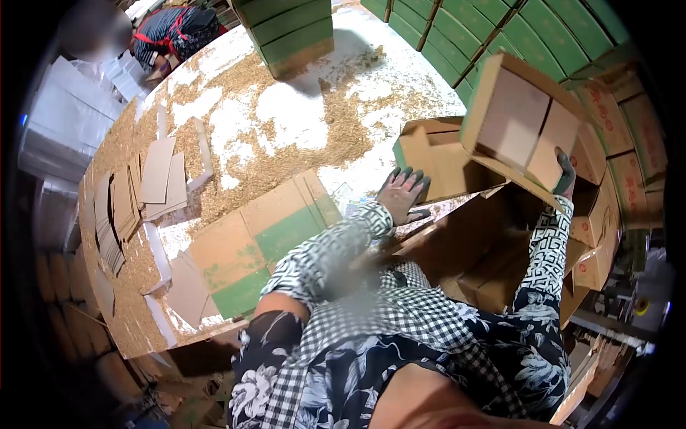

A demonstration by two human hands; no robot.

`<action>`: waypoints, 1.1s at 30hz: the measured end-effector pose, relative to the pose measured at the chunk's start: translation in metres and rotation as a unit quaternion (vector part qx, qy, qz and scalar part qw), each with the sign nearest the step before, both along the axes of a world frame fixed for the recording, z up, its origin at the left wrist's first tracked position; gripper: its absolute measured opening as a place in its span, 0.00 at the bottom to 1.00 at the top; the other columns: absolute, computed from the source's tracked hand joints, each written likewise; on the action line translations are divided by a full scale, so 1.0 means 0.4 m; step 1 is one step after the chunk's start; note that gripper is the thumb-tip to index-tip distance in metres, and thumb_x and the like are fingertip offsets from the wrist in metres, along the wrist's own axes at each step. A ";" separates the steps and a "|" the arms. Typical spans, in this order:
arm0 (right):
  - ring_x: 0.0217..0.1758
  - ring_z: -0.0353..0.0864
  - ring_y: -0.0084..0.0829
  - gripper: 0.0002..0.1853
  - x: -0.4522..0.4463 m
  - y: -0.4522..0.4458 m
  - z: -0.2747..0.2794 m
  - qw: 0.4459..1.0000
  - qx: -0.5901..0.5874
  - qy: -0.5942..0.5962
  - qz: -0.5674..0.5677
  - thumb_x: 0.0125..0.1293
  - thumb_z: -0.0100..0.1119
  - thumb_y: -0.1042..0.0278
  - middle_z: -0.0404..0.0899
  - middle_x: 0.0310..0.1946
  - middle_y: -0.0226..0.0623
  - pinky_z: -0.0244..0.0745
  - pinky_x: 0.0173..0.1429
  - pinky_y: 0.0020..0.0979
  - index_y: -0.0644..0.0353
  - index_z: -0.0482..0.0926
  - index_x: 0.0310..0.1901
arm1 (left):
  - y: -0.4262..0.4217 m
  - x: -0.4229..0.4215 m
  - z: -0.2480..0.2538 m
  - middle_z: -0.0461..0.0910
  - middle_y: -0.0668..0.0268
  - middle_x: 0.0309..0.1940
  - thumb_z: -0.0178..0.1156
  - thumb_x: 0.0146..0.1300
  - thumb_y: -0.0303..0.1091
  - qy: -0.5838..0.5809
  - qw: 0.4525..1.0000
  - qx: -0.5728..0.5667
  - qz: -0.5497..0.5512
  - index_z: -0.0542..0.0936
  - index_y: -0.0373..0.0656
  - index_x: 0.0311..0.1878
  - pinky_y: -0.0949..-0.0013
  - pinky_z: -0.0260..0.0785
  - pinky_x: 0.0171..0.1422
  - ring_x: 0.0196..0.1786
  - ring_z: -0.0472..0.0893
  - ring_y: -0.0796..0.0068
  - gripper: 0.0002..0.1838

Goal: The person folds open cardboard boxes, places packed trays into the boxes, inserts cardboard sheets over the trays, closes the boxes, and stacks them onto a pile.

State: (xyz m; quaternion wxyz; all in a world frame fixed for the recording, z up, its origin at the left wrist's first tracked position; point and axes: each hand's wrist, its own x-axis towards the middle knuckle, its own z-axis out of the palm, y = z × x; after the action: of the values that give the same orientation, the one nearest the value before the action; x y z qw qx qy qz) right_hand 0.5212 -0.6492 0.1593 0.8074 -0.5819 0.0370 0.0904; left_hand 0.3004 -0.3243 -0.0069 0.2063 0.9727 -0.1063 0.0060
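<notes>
My left hand [404,194], in a glove with dark fingertips, has its fingers spread against the near left side of an open brown cardboard box [446,168] on the table. To the right, my right hand [565,174] grips the lower right edge of a second box [537,129], which is tilted up with its pale inside facing me. The tilted box overlaps the right end of the open one. Below both boxes is a large dark carton [475,247], partly hidden.
Flattened green and brown cardboard [261,239] lies left of my arm. Cardboard sheets [161,175] and shavings cover the table [286,136] further left. Green boxes [296,36] stand at the far edge, more at the upper right [464,28]. A person [175,32] bends at the upper left.
</notes>
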 end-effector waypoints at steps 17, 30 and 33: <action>0.56 0.73 0.35 0.28 0.304 -0.057 -0.339 0.746 -0.606 -0.174 0.216 0.66 0.57 0.52 0.77 0.54 0.40 0.61 0.66 0.31 0.67 0.73 0.59 | -0.013 -0.045 -0.153 0.66 0.53 0.64 0.53 0.61 0.36 -0.048 0.995 -0.018 0.082 0.75 0.44 0.56 0.50 0.57 0.71 0.65 0.67 0.51 0.19; 0.62 0.70 0.52 0.48 -0.729 0.974 -0.560 0.650 -0.508 -0.156 0.543 0.56 0.60 0.39 0.65 0.62 0.62 0.67 0.64 0.45 0.72 0.59 0.66 | 0.727 -1.051 -0.180 0.69 0.42 0.61 0.54 0.60 0.61 0.093 0.553 -0.083 0.824 0.66 0.32 0.64 0.49 0.56 0.69 0.65 0.67 0.47 0.41; 0.67 0.61 0.58 0.53 -0.883 1.018 -0.585 0.623 -0.640 -0.202 0.401 0.51 0.62 0.36 0.62 0.62 0.62 0.57 0.70 0.47 0.73 0.55 0.66 | 0.741 -1.123 -0.244 0.76 0.44 0.52 0.62 0.61 0.50 -0.096 0.567 -0.129 0.808 0.71 0.27 0.57 0.56 0.68 0.59 0.53 0.77 0.54 0.33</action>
State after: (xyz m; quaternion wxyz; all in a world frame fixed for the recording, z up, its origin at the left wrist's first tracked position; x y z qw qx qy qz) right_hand 0.1679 -0.2420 -0.0749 0.1021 -0.9126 -0.3157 0.2387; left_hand -0.1489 -0.0281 -0.1044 0.2273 0.6100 0.7068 0.2768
